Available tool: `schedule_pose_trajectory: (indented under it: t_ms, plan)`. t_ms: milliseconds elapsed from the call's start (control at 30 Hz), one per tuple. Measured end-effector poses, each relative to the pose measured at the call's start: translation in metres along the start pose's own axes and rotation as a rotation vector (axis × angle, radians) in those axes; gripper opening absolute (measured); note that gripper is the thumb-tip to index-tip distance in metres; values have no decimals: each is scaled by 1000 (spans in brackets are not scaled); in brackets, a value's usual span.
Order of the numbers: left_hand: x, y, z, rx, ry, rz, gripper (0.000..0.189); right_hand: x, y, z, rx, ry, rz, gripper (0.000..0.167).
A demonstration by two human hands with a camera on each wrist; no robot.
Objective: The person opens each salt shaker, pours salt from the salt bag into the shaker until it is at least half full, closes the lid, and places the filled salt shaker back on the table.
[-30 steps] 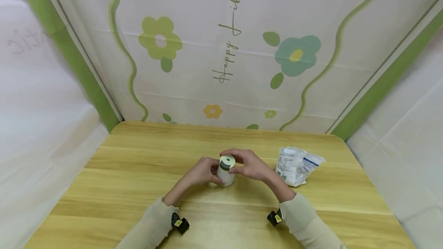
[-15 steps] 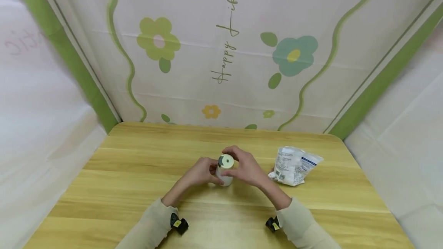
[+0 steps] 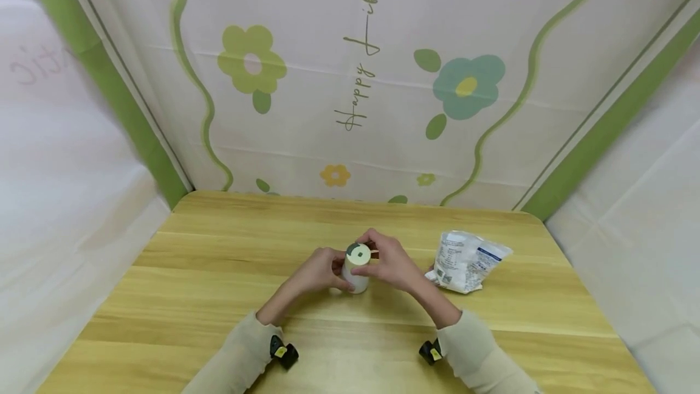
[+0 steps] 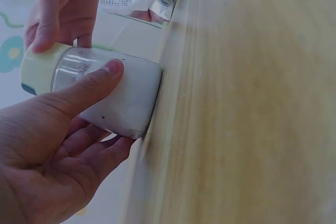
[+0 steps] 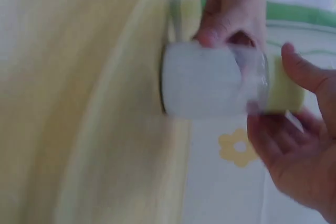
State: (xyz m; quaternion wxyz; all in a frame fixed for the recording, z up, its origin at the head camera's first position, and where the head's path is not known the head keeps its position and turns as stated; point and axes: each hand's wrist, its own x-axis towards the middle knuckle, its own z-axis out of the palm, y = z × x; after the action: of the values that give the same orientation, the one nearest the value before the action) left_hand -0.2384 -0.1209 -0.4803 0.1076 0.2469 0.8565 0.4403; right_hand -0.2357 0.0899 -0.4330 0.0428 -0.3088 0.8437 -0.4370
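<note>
A clear seasoning jar (image 4: 137,94) filled most of the way with white contents stands upright on the table. Its pale yellow-green lid (image 3: 360,255) carries a dark green patch, now at the back left in the head view. My left hand (image 3: 318,272) grips the jar's body, thumb on the near side and fingers round the other. The lid (image 5: 283,85) sits between the thumb and fingers of my right hand (image 3: 392,264), which pinches it from the right. In the right wrist view the jar is slightly blurred.
A crumpled white printed bag (image 3: 465,263) stands to the right of my right hand on the wooden table (image 3: 219,272). Behind the table's far edge hangs a flowered cloth wall (image 3: 306,132), with more white cloth at both sides.
The lid's dark patch has moved from the front round the left to the back left, clockwise from above. My right hand has turned with it; my left hand stays on the jar.
</note>
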Motion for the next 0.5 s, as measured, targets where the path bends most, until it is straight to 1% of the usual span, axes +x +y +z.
schedule_pose_trajectory:
  t_ms: [67,133,200,233,300,400,433,500]
  plan:
    - [0,0,-1,-3,-1,2,36,-1,-5,6,-34,44,55,43]
    - [0,0,-1,-4,-3,4,35,-2,-8,10,-69,70,96,45]
    - [0,0,-1,-10,-4,3,35,-3,-10,10,-83,67,111,47]
    - [0,0,-1,-9,-2,3,36,-3,-10,9,-85,54,102,49]
    - [0,0,-1,-7,0,5,38,-3,-8,4,-67,-2,59,54]
    - [-1,0,-1,2,1,10,40,1,-3,-6,-14,-126,-34,68]
    - [-1,1,-1,7,1,9,40,2,-1,-9,7,-167,-60,69]
    - [-1,1,-1,9,0,5,42,4,3,-14,51,-232,-92,65]
